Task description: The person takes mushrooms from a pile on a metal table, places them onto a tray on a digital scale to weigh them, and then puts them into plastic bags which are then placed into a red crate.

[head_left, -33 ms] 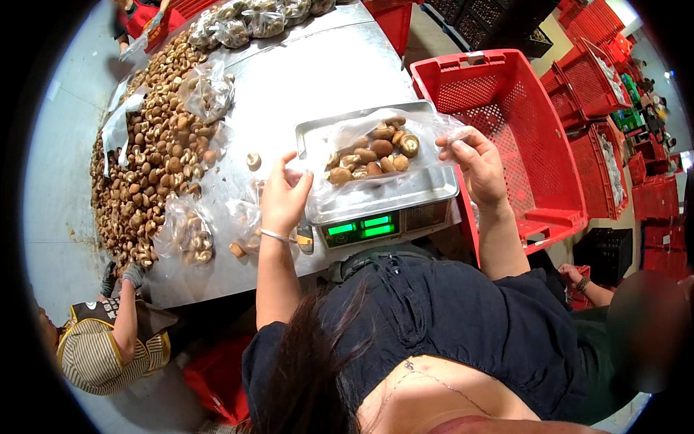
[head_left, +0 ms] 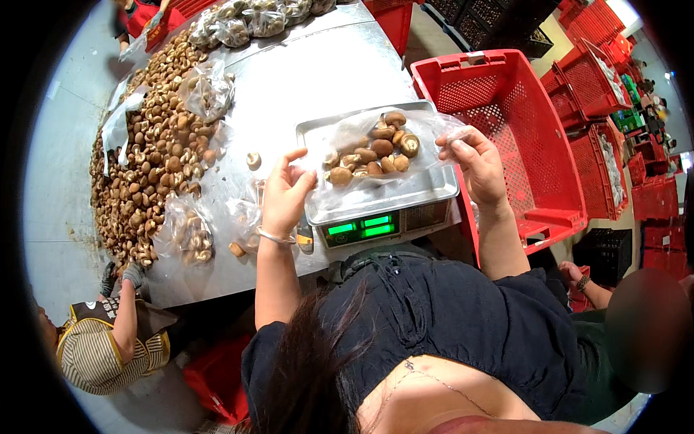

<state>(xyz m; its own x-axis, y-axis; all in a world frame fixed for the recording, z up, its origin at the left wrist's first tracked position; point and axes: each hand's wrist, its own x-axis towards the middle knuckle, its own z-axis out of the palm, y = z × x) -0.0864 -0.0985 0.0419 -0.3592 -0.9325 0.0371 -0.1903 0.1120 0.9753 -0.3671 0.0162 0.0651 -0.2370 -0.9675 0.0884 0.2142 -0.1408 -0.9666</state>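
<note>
Pinching right end of clear bag point(head_left: 345, 136) in right hand point(head_left: 478, 166), holding left hand point(head_left: 286, 197) unclenched near bag's left side, can't tell if touching; got brown mushrooms point(head_left: 381, 148) bagged in metal tray point(head_left: 383, 205) on scale point(head_left: 361, 228), beside red crate point(head_left: 538, 166)

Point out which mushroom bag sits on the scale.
The clear bag on the metal tray, its edge pinched by the right hand; the other mushroom bags on the table sit away from the scale.
</note>
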